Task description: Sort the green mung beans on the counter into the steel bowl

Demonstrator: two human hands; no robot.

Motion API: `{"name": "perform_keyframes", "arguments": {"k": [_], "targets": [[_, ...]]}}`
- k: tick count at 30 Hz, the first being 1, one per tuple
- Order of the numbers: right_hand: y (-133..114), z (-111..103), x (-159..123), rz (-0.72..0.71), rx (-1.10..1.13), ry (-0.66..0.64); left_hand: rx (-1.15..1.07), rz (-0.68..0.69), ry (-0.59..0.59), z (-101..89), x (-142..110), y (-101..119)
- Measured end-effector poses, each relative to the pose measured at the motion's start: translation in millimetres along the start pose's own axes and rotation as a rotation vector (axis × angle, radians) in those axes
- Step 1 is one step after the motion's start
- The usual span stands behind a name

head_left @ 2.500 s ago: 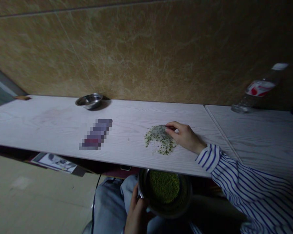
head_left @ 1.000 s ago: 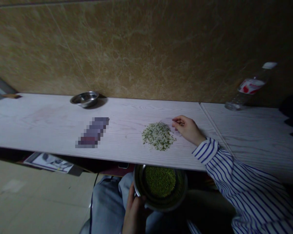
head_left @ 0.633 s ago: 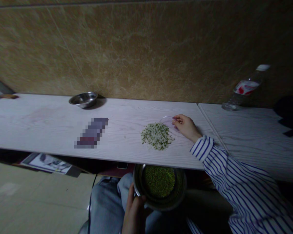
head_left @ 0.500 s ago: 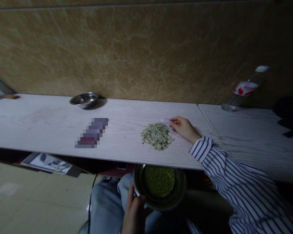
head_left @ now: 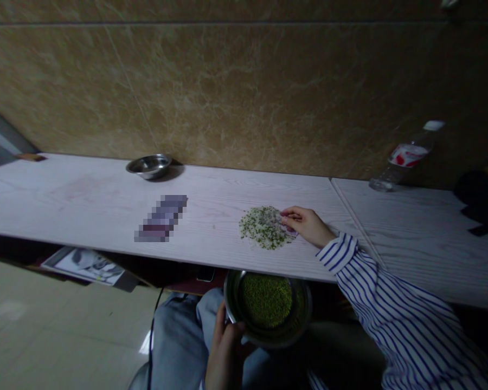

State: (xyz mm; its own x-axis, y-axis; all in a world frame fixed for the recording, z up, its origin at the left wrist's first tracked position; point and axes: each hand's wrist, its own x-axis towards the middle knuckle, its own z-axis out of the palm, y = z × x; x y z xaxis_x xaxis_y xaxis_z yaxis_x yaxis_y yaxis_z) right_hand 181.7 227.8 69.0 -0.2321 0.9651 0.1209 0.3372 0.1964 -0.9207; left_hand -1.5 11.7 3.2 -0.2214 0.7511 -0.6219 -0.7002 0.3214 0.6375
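A small heap of mixed green beans and white grains (head_left: 264,227) lies on the pale wooden tabletop (head_left: 85,200). My right hand (head_left: 307,225), in a blue-striped sleeve, rests at the heap's right edge with its fingers pinched on a thin clear disc (head_left: 283,222) that is hard to make out. Below the table's front edge, my left hand (head_left: 223,346) grips the rim of a steel bowl (head_left: 301,319) filled with green beans (head_left: 267,299), held over my lap.
An empty steel bowl (head_left: 149,165) stands at the back by the marble wall. A blurred flat object (head_left: 161,218) lies left of the heap. A plastic water bottle (head_left: 406,156) leans at the far right, with dark items (head_left: 477,200) beyond. A magazine (head_left: 87,265) sits under the table.
My right hand shifted back and forth at the heap's right edge, lifting briefly and returning onto it. The heap is spread a little flatter. The left hand kept hold of the bowl.
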Motion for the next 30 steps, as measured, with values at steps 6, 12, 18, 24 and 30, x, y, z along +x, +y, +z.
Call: {"name": "perform_keyframes", "arguments": {"k": [6,12,18,24,30], "targets": [[-2.7,3.4,-6.0,0.028,0.033,-0.008,0.033,-0.028,0.016,-2.4,6.5,-2.9],[-5.6,6.0,-15.2,-0.051,-0.027,-0.036,0.010,0.008,-0.019,0.8,1.4,-2.9],[-13.0,7.6,-26.1,-0.141,-0.140,-0.022,-0.006,0.033,-0.054,5.0,-7.6,1.7],[-20.2,-2.6,-43.7,-0.171,-0.208,0.095,-0.019,0.050,-0.057,5.2,-9.8,2.0],[-16.9,-13.4,-71.5,-0.142,-0.241,0.198,-0.026,0.037,-0.075,1.9,-8.4,1.1]]}}
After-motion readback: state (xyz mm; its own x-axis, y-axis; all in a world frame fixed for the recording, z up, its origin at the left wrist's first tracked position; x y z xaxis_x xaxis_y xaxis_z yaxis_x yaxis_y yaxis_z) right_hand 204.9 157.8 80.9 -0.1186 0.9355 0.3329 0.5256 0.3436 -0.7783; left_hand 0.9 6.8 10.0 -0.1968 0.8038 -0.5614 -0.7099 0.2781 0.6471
